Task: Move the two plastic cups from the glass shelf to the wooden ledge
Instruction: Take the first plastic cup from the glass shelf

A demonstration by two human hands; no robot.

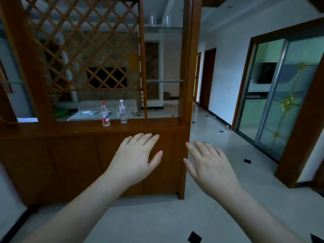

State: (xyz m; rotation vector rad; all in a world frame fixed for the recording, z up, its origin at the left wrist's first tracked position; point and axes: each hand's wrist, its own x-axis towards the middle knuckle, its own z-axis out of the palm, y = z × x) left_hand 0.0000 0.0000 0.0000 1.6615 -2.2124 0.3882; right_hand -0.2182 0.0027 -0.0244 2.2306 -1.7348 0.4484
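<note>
From the head camera, a wooden room divider (pixel 188 67) stood ahead, and everything else sat in relation to it. High in its narrow right bay, between two upright posts, a glass shelf (pixel 164 27) carried two clear plastic cups: the left cup (pixel 152 21) and the right cup (pixel 166 20) stood upright, side by side and apart, both faint and hard to make out in detail. Lower in the same bay a second glass shelf (pixel 164 81) was bare. At the divider's waist ran the wooden ledge (pixel 73 128), its front edge unbroken; on it stood a red-capped water bottle (pixel 105 114) and, just to its right, a white-capped water bottle (pixel 123 111), leaving open ledge on both sides of them. The left hand (pixel 135 158) was held palm-down in front of the divider's lower cabinet doors (pixel 73 165), fingers spread and slack, holding nothing. The right hand (pixel 211 165) hovered just past the divider's right end post, over the tiled floor (pixel 201 213), fingers likewise spread and empty. To the right of the divider the floor lay open toward a sliding glass door (pixel 280 88).
</note>
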